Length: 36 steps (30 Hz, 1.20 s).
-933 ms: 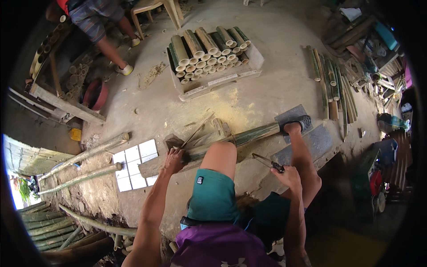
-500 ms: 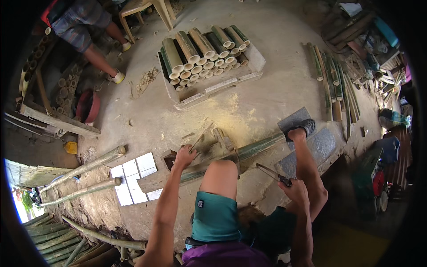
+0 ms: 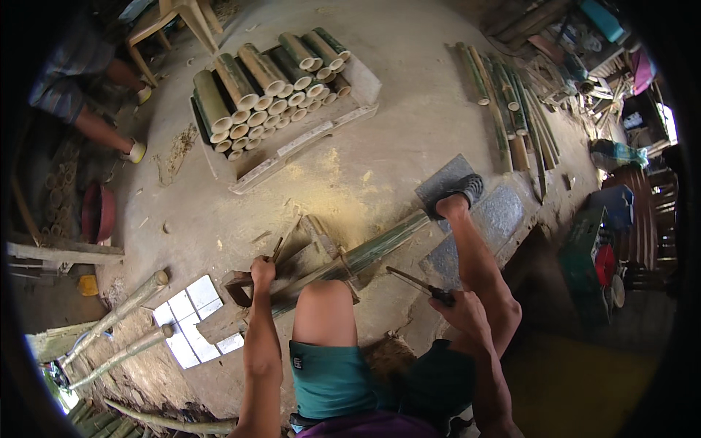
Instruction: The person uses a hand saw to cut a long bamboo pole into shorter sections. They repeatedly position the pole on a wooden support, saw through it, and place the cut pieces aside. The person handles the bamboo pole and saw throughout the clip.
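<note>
A green bamboo pole [image 3: 387,242] lies slantwise over a wooden support [image 3: 314,241] on the floor, under my bent left knee. My right foot, in a dark clog, rests by its far right end. My left hand [image 3: 263,271] is closed on a thin stick [image 3: 288,237], whose tip points up over the support. Beside that hand is an open wooden box [image 3: 236,283]. In my right hand [image 3: 465,314] is a narrow-bladed handsaw [image 3: 410,279] with a dark handle. Its blade is held near the pole, apart from it.
Cut bamboo tubes fill a low tray [image 3: 307,148] ahead. Bamboo poles [image 3: 504,109] lie at the far right, with grey sheets [image 3: 504,223] nearer. White tiles [image 3: 188,321] and two poles [image 3: 124,310] are at left. A co-worker's legs [image 3: 102,131] stand by a red basin [image 3: 98,212].
My view has turned, so the tray, tiles and pole sit further left in the picture. Both hands keep hold of the stick and the handsaw.
</note>
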Each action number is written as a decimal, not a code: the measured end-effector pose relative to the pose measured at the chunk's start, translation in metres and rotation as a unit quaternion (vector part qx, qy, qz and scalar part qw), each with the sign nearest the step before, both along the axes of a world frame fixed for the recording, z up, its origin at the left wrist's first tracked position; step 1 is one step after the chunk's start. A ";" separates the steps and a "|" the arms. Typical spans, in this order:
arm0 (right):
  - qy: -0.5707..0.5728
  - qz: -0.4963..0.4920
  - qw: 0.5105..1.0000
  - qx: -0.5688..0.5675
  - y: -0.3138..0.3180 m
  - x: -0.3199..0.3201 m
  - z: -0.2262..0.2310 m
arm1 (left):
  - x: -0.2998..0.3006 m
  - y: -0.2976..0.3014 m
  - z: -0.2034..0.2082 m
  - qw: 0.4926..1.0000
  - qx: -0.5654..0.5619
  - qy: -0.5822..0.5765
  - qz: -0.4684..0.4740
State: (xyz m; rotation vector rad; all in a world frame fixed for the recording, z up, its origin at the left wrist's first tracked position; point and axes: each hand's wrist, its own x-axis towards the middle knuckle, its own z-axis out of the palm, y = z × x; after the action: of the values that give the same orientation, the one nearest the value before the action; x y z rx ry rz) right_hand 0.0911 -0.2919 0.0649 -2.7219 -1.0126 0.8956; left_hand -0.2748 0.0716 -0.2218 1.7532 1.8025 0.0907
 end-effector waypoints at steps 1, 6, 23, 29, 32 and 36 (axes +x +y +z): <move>0.011 0.000 1.000 -0.002 -0.001 0.000 0.001 | 0.000 -0.007 0.006 0.998 0.061 -0.002 -0.010; 0.021 0.002 1.000 0.019 -0.008 -0.003 0.002 | 0.027 -0.008 0.074 0.964 0.266 -0.019 -0.019; 0.040 0.061 0.995 0.068 -0.041 0.003 -0.024 | 0.332 -0.109 0.203 0.920 -0.008 -0.174 -0.352; 0.061 0.073 0.993 0.072 -0.044 0.009 -0.034 | 0.337 -0.113 0.202 0.930 0.003 -0.146 -0.338; 0.068 0.067 0.988 0.119 -0.048 0.003 -0.023 | 0.337 -0.113 0.203 0.929 0.006 -0.157 -0.334; 0.041 0.023 0.985 0.168 -0.073 -0.025 0.023 | 0.331 -0.113 0.201 0.902 0.071 -0.159 -0.395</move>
State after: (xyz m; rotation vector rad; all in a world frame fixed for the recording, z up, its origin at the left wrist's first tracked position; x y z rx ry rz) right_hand 0.0663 -0.3647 0.0878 -2.3732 -1.1021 0.7580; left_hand 0.0563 -0.0415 -0.0205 2.2861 0.7817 0.1631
